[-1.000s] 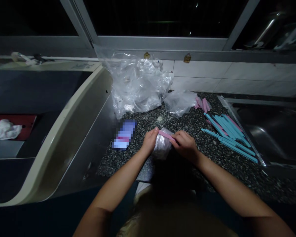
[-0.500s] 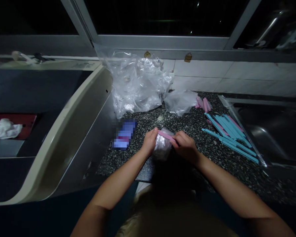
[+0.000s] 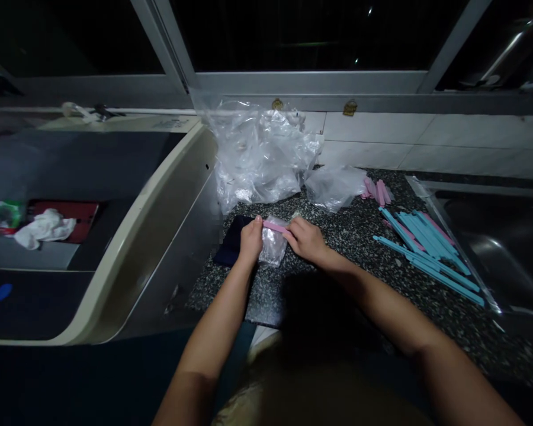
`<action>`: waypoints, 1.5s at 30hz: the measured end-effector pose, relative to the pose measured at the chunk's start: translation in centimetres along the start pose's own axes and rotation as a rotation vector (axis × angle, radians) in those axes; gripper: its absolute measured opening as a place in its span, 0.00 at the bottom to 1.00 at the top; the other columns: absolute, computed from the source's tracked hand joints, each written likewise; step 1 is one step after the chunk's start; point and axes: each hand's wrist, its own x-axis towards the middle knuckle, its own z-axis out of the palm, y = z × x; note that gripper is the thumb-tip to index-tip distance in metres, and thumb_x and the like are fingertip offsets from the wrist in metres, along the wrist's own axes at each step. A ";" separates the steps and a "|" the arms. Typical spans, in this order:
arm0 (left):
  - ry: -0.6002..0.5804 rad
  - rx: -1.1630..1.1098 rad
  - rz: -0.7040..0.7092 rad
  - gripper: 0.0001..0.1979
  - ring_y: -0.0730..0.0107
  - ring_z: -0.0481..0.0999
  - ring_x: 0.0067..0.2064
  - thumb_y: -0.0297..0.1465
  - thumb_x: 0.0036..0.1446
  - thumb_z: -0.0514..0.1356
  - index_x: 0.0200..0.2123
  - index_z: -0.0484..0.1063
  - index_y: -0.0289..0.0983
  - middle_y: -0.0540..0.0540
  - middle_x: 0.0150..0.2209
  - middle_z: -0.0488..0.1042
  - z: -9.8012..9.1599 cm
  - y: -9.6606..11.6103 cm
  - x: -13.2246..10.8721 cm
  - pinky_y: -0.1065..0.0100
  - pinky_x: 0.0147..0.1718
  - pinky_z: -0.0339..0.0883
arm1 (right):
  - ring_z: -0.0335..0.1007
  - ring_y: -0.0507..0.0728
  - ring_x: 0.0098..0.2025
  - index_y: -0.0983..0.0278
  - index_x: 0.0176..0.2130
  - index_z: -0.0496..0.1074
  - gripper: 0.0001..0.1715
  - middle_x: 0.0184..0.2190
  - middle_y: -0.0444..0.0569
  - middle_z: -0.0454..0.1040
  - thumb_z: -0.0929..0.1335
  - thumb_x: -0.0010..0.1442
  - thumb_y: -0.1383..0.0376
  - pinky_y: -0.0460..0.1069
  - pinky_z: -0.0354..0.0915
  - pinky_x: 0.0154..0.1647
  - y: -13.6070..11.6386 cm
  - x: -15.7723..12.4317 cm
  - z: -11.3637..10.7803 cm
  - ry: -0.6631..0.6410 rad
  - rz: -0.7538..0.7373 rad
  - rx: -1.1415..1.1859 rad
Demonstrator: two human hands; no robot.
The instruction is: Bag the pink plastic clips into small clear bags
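A pink bag clip (image 3: 275, 227) lies across the top of a small clear plastic bag (image 3: 273, 247) above the counter. My left hand (image 3: 251, 239) grips the clip's left end, with the thumb at its tip. At the other end, my right hand (image 3: 305, 238) is closed on the clip, its fingers curled. The bag hangs below the clip between both hands. Partly behind my left hand is a dark flat thing (image 3: 231, 242) on the counter. Several blue bag clips (image 3: 426, 239) lie in a loose pile to the right, a few pink ones among them.
Crumpled clear plastic bags (image 3: 266, 157) are heaped at the wall, beside another clear bag (image 3: 335, 186) and small pink clips (image 3: 376, 191). A metal sink (image 3: 493, 242) borders the speckled counter (image 3: 337, 222) on the right. A large cream-edged appliance (image 3: 128, 228) stands left, a white cloth (image 3: 47, 228) inside it.
Both hands have moved left with the pink bag clip and the bag. The view has swung a little left. The flat thing by my left hand was bright and is now dark.
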 end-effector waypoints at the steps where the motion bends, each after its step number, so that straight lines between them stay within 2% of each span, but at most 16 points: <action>1: 0.004 0.000 -0.024 0.21 0.78 0.54 0.20 0.46 0.48 0.56 0.15 0.59 0.35 0.54 0.15 0.57 -0.3 -0.1 0.2 0.73 0.20 0.47 | 0.63 0.54 0.30 0.65 0.30 0.69 0.11 0.28 0.50 0.68 0.61 0.59 0.63 0.47 0.59 0.28 -0.1 0.2 0.5 -0.006 -0.001 -0.001; 5: 0.011 -0.023 -0.114 0.20 0.78 0.54 0.19 0.42 0.49 0.57 0.14 0.60 0.35 0.54 0.14 0.58 -0.5 -0.4 0.3 0.73 0.20 0.47 | 0.63 0.54 0.31 0.65 0.30 0.69 0.11 0.29 0.50 0.69 0.62 0.59 0.63 0.47 0.59 0.28 0.0 0.2 1.4 -0.023 0.006 -0.011; 9: 0.025 -0.018 -0.073 0.20 0.78 0.55 0.20 0.43 0.49 0.57 0.15 0.60 0.35 0.54 0.14 0.58 -0.2 -0.6 0.0 0.74 0.21 0.48 | 0.64 0.54 0.31 0.65 0.30 0.69 0.11 0.29 0.50 0.69 0.62 0.59 0.63 0.47 0.59 0.28 0.1 -0.2 0.9 0.004 0.002 -0.004; 18: 0.024 -0.073 -0.077 0.22 0.77 0.56 0.22 0.48 0.46 0.57 0.16 0.60 0.35 0.54 0.16 0.59 0.1 -0.2 -0.4 0.73 0.23 0.51 | 0.63 0.54 0.32 0.65 0.31 0.69 0.12 0.29 0.51 0.69 0.61 0.60 0.63 0.47 0.61 0.30 -0.2 -0.2 -0.1 0.053 -0.008 0.020; 25: 0.020 -0.173 -0.135 0.23 0.78 0.56 0.21 0.49 0.41 0.59 0.17 0.59 0.36 0.55 0.16 0.59 0.5 -0.1 -0.7 0.73 0.22 0.52 | 0.63 0.55 0.32 0.66 0.31 0.69 0.12 0.29 0.52 0.69 0.61 0.60 0.63 0.48 0.61 0.31 -0.1 -0.3 -0.4 0.044 -0.014 0.020; 31: -0.020 -0.271 -0.247 0.23 0.78 0.59 0.19 0.50 0.40 0.60 0.18 0.61 0.35 0.54 0.16 0.61 0.9 0.1 -0.9 0.73 0.21 0.54 | 0.63 0.55 0.32 0.65 0.31 0.69 0.12 0.29 0.51 0.69 0.60 0.60 0.63 0.48 0.61 0.31 -0.1 -0.5 -0.9 0.041 -0.009 0.032; 38: -0.032 -0.271 -0.238 0.25 0.80 0.59 0.19 0.52 0.36 0.61 0.18 0.61 0.34 0.55 0.16 0.62 1.1 0.1 -1.1 0.74 0.20 0.54 | 0.63 0.54 0.31 0.65 0.30 0.69 0.12 0.28 0.51 0.69 0.61 0.60 0.63 0.48 0.62 0.33 -0.2 -0.7 -1.2 0.060 0.002 0.043; 45: -0.039 -0.264 -0.271 0.24 0.79 0.58 0.18 0.51 0.38 0.61 0.17 0.61 0.35 0.55 0.15 0.62 1.4 0.8 -1.4 0.74 0.19 0.53 | 0.64 0.54 0.32 0.64 0.32 0.70 0.11 0.28 0.50 0.69 0.61 0.60 0.63 0.48 0.63 0.34 0.0 -0.9 -1.6 0.091 0.014 0.087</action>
